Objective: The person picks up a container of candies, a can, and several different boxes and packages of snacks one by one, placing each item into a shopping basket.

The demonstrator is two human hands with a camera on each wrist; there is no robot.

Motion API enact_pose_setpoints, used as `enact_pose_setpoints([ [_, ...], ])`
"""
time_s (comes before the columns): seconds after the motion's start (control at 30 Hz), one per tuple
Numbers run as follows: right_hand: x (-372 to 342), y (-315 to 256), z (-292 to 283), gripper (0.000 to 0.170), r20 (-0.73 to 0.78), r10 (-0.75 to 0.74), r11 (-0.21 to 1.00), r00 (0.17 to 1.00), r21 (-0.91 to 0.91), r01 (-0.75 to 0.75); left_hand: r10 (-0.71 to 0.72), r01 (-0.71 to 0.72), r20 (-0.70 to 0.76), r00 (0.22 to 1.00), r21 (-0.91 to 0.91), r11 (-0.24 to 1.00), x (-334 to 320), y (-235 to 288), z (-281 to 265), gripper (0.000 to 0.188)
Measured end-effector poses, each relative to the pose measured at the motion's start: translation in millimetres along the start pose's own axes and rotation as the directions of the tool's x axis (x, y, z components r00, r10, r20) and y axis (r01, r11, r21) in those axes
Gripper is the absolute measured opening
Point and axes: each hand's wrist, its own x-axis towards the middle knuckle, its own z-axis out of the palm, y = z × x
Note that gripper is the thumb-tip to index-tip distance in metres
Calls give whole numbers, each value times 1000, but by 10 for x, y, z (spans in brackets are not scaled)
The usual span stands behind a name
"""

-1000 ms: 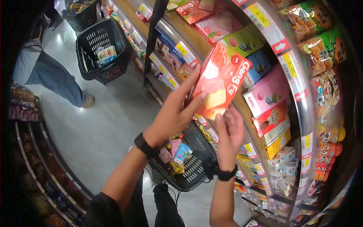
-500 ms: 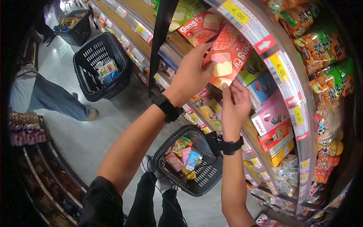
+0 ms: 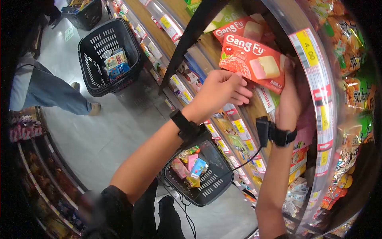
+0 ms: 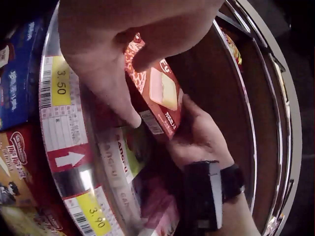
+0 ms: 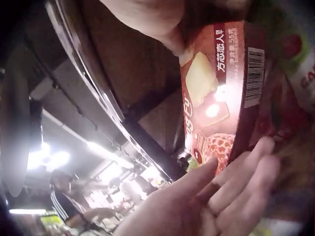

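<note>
A red "Gang Fu" snack box (image 3: 254,63), its front printed with a pink-and-cream square sweet, is tilted over the shelf. My right hand (image 3: 289,95) grips its right end, thumb on the front face. At the lower left corner is my left hand (image 3: 223,93), thumb at the box front and fingers loosely bent below it. In the left wrist view, the box (image 4: 160,91) lies between the left hand (image 4: 113,49) and the right hand (image 4: 202,135). The right wrist view shows the left hand's fingers spread beside the barcode side of the box (image 5: 214,93).
Another red Gang Fu box (image 3: 230,28) lies behind on the shelf, near green boxes (image 3: 227,16). A price-tag rail (image 3: 314,67) curves along the right. Below stands a black shopping basket (image 3: 215,195) with several packs; another basket (image 3: 93,55) and a person's leg (image 3: 59,93) are left.
The box has turned from slanting upright to nearly level, its lettering now upright. The right hand has moved up and right to the box's right end; the left hand's grip has loosened.
</note>
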Motion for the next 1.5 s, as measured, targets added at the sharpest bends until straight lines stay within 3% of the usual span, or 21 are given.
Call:
enact_pose_setpoints([
  [0.1, 343, -35, 269, 43, 123, -183, 954, 975, -219, 206, -29, 29, 17, 999, 29, 999, 74, 62, -93, 32],
  [0.23, 882, 179, 561, 43, 336, -257, 912, 906, -225, 342, 248, -247, -139, 959, 18, 969, 12, 99, -84, 25],
  [0.27, 1032, 278, 586, 42, 364, -269, 900, 892, -235, 368, 363, -330, -143, 921, 211, 920, 17, 97, -130, 28],
  [0.33, 1253, 333, 679, 41, 418, -294, 873, 860, -249, 419, 575, -433, -89, 813, 567, 701, -1, 110, -276, 35],
  [0.37, 1324, 245, 618, 41, 470, -170, 922, 866, -233, 308, 601, -378, 19, 799, 794, 477, -11, 136, -346, 45],
  [0.43, 1375, 202, 652, 45, 564, 6, 991, 825, -116, 72, 605, -360, 149, 782, 901, 242, -39, 149, -350, 47],
  [0.47, 1394, 252, 714, 46, 568, -53, 970, 821, -167, 177, 592, -346, 216, 777, 931, 115, -57, 153, -338, 48],
  [0.57, 1312, 244, 892, 50, 583, -209, 882, 785, -234, 409, 553, -276, 145, 820, 947, 162, -85, 158, -192, 50],
  [0.67, 966, 263, 1088, 57, 490, -267, 927, 830, -103, 360, 626, -280, 134, 769, 950, 140, -104, 71, -171, 50],
  [0.7, 856, 135, 1013, 67, 559, -80, 976, 825, -122, 178, 632, -283, 126, 765, 947, 153, -113, 46, -171, 51],
  [0.8, 617, 279, 864, 68, 419, -374, 825, 827, -257, 503, 691, -319, 117, 714, 932, 172, -103, -67, -194, 53],
  [0.83, 387, 73, 810, 57, 387, -329, 870, 861, -230, 436, 735, -347, 123, 667, 924, 160, -81, -128, -213, 55],
  [0.87, 289, 137, 744, 55, 339, -444, 765, 829, -339, 548, 773, -371, 124, 622, 916, 151, -86, -200, -225, 56],
  [1.0, -529, 67, 370, 44, 240, -478, 837, 845, -166, 521, 779, -328, 111, 617, 936, 127, -224, -361, -264, 53],
  [1.03, -760, 71, 263, 38, 231, -466, 857, 854, -122, 501, 821, -305, 139, 553, 951, 44, -229, -450, -327, 54],
  [1.13, -1423, 148, -43, 33, 209, -420, 906, 883, 34, 423, 827, -342, -22, 562, 904, 257, -426, -758, -432, 56],
  [1.23, -2126, 382, -444, 24, 288, -280, 960, 916, 103, 261, 793, -284, -12, 609, 930, 232, -815, -1173, -646, 44],
  [1.3, -2778, 576, -745, 25, 368, 140, 986, 919, 30, -162, 664, -215, -117, 739, 892, 396, -1231, -1639, -787, 32],
  [1.37, -3301, 989, -972, 27, 417, 463, 862, 782, -6, -507, 552, -8, -161, 818, 957, 290, -1683, -2188, -919, 29],
  [1.47, -4324, 1856, -1454, 33, 523, 772, 509, 363, -166, -844, 100, 285, -580, 809, 535, 795, -2424, -3223, -934, 25],
  [1.5, -4570, 2106, -1504, 36, 502, 835, 339, 223, -150, -929, 64, 378, -564, 824, 630, 678, -2670, -3544, -982, 23],
])
